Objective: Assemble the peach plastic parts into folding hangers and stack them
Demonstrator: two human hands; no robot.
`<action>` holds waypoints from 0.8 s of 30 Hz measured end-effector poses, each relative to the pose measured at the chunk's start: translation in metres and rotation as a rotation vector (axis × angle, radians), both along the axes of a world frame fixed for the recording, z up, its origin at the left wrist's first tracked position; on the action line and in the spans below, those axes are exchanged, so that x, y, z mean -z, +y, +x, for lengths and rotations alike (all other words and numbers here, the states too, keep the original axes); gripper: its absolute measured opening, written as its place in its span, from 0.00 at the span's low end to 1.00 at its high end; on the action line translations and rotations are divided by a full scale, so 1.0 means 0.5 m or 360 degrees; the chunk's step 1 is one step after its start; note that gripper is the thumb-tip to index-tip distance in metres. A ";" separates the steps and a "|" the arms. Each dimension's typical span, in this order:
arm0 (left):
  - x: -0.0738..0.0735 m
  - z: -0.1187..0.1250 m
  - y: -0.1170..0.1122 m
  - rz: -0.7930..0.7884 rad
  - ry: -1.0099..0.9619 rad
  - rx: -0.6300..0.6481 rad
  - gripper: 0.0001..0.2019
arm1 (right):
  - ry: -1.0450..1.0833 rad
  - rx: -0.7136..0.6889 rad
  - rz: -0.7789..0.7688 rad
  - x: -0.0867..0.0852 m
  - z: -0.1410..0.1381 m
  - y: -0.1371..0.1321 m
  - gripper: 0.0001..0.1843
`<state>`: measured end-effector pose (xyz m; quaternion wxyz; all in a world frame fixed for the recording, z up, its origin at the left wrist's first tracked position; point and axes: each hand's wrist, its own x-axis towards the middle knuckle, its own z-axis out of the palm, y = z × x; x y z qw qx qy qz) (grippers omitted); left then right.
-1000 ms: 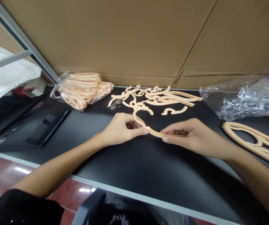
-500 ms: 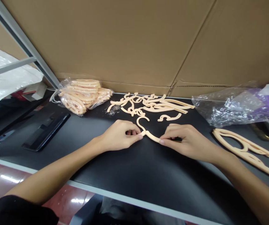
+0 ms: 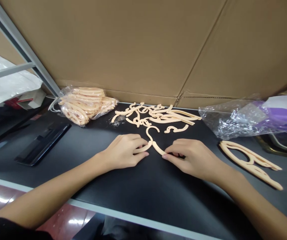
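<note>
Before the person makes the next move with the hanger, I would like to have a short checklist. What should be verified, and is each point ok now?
1. Left hand grips one arm of the held hanger: ok.
2. Right hand pinches the other arm: ok.
3. Hook free of both hands: ok, it points away from the person.
4. Joint where the arms meet fully seated: cannot tell, too small to see.
5. Hook not touching the pile of loose pieces: cannot tell, they look very close.
6. Loose pieces all together: not ok, one curved piece lies apart, beyond the right hand.
</note>
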<state>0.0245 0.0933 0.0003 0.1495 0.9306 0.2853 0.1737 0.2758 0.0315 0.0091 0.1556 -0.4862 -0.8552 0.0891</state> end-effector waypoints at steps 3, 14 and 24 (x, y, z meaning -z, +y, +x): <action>-0.005 -0.004 0.008 -0.0066 0.0023 0.0014 0.10 | -0.0040 0.0015 -0.0054 -0.005 0.003 0.004 0.14; -0.020 -0.008 0.033 -0.0201 -0.0096 0.0214 0.11 | 0.0077 -0.0047 0.0054 -0.002 0.020 0.017 0.13; -0.018 -0.006 0.027 -0.0230 -0.0041 0.0139 0.11 | 0.0093 -0.0001 -0.0172 -0.013 0.015 0.011 0.12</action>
